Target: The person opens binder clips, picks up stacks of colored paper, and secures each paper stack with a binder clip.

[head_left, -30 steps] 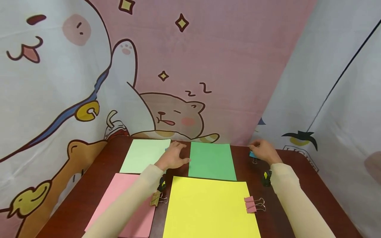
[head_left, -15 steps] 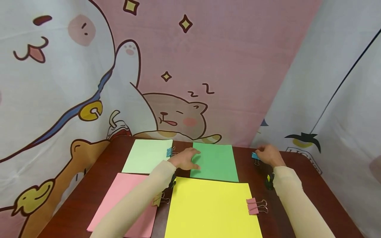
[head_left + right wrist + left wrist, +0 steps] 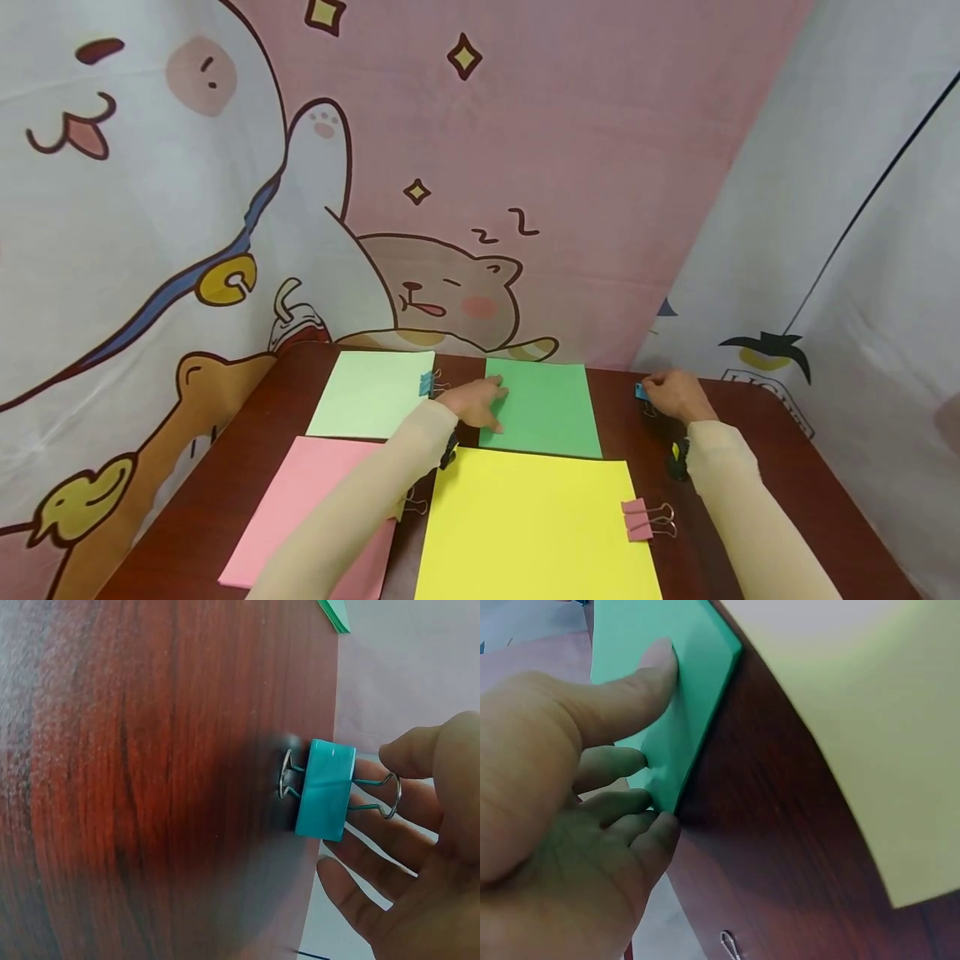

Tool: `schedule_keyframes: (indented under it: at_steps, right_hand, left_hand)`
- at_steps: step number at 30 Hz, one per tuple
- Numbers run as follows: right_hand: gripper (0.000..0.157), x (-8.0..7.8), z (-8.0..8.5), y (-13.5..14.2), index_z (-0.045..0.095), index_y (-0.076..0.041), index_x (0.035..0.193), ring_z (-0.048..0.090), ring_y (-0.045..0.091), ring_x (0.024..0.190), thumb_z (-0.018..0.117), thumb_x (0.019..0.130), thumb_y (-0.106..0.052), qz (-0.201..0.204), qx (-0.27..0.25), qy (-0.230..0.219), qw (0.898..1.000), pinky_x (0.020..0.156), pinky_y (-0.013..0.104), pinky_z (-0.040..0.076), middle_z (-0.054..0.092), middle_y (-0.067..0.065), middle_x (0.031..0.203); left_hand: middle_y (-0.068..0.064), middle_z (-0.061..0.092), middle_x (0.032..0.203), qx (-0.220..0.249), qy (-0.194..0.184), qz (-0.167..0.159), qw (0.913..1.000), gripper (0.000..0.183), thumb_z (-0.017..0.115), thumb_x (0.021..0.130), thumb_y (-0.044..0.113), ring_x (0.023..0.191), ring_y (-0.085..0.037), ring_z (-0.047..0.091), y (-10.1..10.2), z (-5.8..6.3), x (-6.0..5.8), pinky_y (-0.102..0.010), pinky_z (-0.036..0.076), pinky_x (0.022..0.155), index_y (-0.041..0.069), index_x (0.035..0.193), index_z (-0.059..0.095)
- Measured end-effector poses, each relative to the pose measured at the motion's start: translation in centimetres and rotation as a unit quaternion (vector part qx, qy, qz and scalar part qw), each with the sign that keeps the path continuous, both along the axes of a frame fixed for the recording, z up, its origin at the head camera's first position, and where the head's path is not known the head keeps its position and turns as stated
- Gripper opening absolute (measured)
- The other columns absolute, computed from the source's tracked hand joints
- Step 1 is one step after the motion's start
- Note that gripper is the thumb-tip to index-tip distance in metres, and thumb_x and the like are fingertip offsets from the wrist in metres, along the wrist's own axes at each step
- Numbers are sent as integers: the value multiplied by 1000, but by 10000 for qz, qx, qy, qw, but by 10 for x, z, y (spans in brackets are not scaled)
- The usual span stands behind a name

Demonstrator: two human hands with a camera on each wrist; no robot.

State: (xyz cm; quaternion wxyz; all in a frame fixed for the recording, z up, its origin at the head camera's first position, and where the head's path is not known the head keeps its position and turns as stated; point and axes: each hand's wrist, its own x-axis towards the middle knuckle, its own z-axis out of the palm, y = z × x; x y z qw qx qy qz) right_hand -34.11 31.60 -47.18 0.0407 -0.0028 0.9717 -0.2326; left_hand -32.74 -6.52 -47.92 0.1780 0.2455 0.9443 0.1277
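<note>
My left hand (image 3: 472,403) reaches over the left edge of a stack of green paper (image 3: 547,408). In the left wrist view its thumb (image 3: 656,671) lies across the green sheets, and the other fingertips are spread along their edge. At the far right, my right hand (image 3: 678,395) holds a teal binder clip (image 3: 327,790) by its rear wire handle. The right wrist view shows the fingers curled behind that clip and the thumb beside the handle. The clip's other handle points toward the table.
Yellow paper (image 3: 536,525) bears a pink clip (image 3: 636,520) on its right edge. Pink paper (image 3: 315,508) lies left, its gold clip (image 3: 400,510) partly behind the left sleeve. Pale green paper (image 3: 367,396) with a blue clip (image 3: 427,383) lies behind, near the patterned backdrop (image 3: 585,167).
My left hand has moved right, from beside the pale green paper onto the green stack, uncovering the blue clip. My right hand stays at the teal clip, which now leans slightly.
</note>
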Motion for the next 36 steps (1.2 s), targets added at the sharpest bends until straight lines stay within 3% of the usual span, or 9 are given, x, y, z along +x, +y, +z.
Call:
schedule_keyframes:
  at_steps: [7,15,18,21,24,29,36]
  right_hand:
    - [41,-2,-2,5,67,9,127,57,29,82,51,107,-24,302,-14,-6,9995,71,42,52,69,20,102]
    - [34,-3,-6,20,70,6,125,50,21,64,51,105,-15,826,-272,-136,9961,57,34,43,58,8,77]
    - [30,-3,-6,25,72,3,121,50,21,65,52,104,-11,962,-372,-203,9945,57,34,44,59,9,83]
    - [26,-2,-4,29,73,1,117,53,23,73,54,101,-7,1185,-361,-201,9921,62,35,46,66,16,98]
    - [26,-1,-2,35,75,-1,114,56,26,84,56,97,0,1356,-390,-248,9897,70,35,49,68,20,112]
    - [30,-3,0,41,75,-1,114,55,29,90,60,88,6,1508,-581,-471,9857,74,36,52,68,20,114]
    - [39,-3,1,42,73,2,118,54,29,90,58,82,9,1532,-747,-486,9842,71,36,51,66,24,118]
  left_hand:
    - [-14,24,170,-496,222,-139,9984,75,79,93,31,156,-28,24,9,4,1,-38,27,124,10,157,45]
    - [-16,29,167,-758,307,-121,9966,63,81,91,28,156,-29,26,17,9,2,-37,32,122,7,146,58]
    - [-17,32,166,-819,369,-164,9958,44,82,90,28,155,-30,27,18,9,2,-37,32,122,7,126,69]
    - [-17,34,165,-847,422,-209,9953,25,83,90,28,155,-30,29,19,8,1,-37,33,121,10,100,70]
    - [-17,34,165,-838,403,-178,9955,25,83,90,28,155,-30,28,20,7,1,-37,32,122,12,86,64]
    - [-17,34,165,-814,373,-53,9960,31,84,89,26,156,-30,26,23,7,3,-37,33,121,10,75,61]
    - [-16,34,165,-879,416,-3,9953,31,84,89,27,156,-29,26,26,4,3,-35,34,121,10,75,63]
